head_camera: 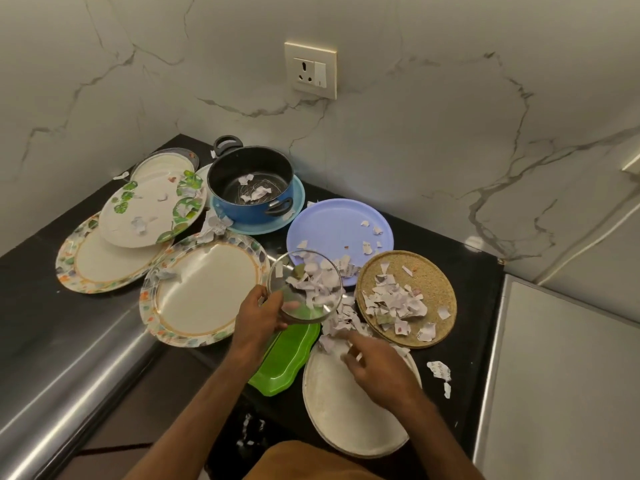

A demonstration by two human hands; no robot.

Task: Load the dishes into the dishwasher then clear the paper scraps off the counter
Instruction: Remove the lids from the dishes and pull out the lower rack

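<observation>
Tipped bowl could spill its scraps.
Your left hand (258, 315) grips the glass bowl (298, 308), tilted and full of paper scraps (313, 287), above the green tray (287, 358) on the tabletop (478, 306). Tip it more and scraps will fall out. Your right hand (377, 368) reaches over the white plate (349, 410); it is blurry, so I cannot tell if it holds anything. Plates and a blue pot (252, 206) crowd the far side.

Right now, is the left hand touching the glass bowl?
Touching. In the head view the left hand grips the glass bowl at its near rim, holding it tilted.
</observation>
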